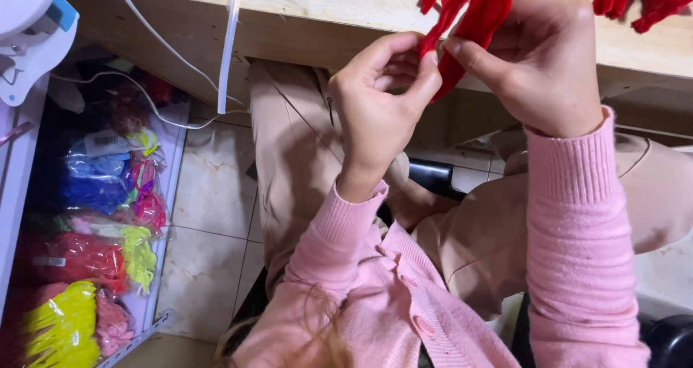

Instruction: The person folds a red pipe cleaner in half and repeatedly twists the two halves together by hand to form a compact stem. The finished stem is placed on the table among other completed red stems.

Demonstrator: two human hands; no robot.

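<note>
Both my hands are raised at the front edge of a wooden table (346, 7), pinching the same bundle of red fuzzy strips (473, 18). My left hand (379, 101) grips the lower ends between thumb and fingers. My right hand (541, 65) holds the strips just to the right, thumb against them. The strips run up and out of view at the top. More red strips (650, 0) lie on the table at the top right. Pink knitted sleeves cover both my arms.
At the left, a shelf (155, 317) holds several clear bags of coloured fuzzy strips: blue, pink, red, yellow. A white and blue tool (32, 32) sits at top left, with white cables (231, 43) hanging off the table. Below are my beige trousers and a tiled floor (213, 216).
</note>
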